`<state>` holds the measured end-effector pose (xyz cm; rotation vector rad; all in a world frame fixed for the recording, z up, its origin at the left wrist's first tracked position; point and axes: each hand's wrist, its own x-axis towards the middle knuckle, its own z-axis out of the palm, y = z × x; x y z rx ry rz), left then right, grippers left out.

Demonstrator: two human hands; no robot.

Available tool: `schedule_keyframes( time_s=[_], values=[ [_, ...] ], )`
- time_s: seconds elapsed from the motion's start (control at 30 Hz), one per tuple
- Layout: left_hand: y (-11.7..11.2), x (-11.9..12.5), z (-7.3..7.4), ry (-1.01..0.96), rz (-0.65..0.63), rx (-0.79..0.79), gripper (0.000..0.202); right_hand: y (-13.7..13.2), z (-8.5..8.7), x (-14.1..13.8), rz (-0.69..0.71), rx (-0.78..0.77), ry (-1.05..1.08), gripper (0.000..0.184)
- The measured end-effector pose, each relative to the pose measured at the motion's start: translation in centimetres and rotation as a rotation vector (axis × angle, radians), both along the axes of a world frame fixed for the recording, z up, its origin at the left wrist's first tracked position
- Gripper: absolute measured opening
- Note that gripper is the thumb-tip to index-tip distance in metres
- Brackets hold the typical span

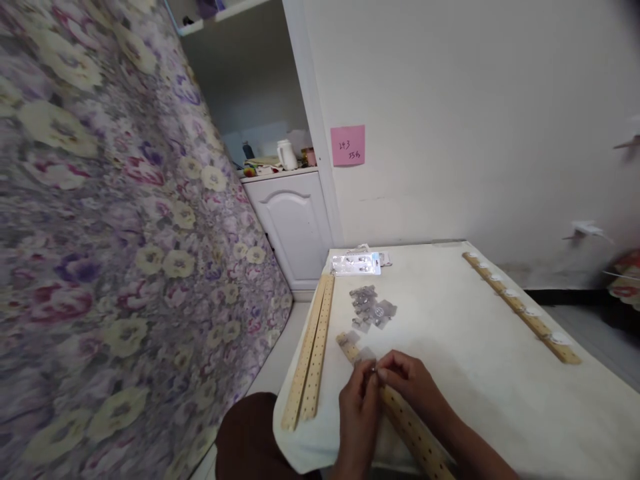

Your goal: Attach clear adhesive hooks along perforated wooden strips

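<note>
Both of my hands meet over a wooden strip with rows of holes (410, 427) that lies slantwise on the white table (465, 347). My left hand (359, 407) and my right hand (407, 381) are pinched together on a small clear piece at the strip, too small to name. Just beyond them lies a pile of small clear packets with metal parts (371, 308). Further back sits a clear blister pack (356, 264).
Two more perforated wooden strips (313, 353) lie side by side along the table's left edge. Another strip with white pieces on it (520, 307) runs along the right side. A flowered mattress (100, 233) stands to the left. A white cabinet (293, 223) and a pink note (347, 145) are behind.
</note>
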<state>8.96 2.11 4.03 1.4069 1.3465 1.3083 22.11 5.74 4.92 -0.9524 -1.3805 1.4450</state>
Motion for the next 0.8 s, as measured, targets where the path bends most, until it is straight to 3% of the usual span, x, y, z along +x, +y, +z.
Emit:
schedule_keyframes(
  time_s=[0.1,0.17,0.27,0.4,0.67,0.8],
  values=[
    [-0.4,0.1,0.0,-0.084,-0.046,-0.034,0.028,-1.1,0.5,0.1,-0.068,0.098,-0.158,0.012],
    [-0.5,0.2,-0.6,-0.17,-0.077,-0.149,0.031,-1.4,0.5,0.4,-0.098,0.13,-0.234,0.011],
    [-0.6,0.1,-1.6,-0.287,-0.125,-0.32,0.035,-1.3,0.3,1.2,-0.113,0.167,-0.248,0.012],
    [-0.9,0.0,-2.2,-0.305,-0.142,-0.37,0.036,-0.9,-0.3,2.5,-0.095,0.185,-0.281,0.016],
    [-0.7,-0.2,-2.2,-0.313,-0.054,-0.315,0.038,-2.4,-2.2,2.2,0.132,-0.099,-0.084,0.019],
    [-0.8,-0.1,-2.8,-0.297,-0.039,-0.311,0.038,-2.7,-2.8,2.1,0.172,-0.176,-0.033,0.019]
  ],
)
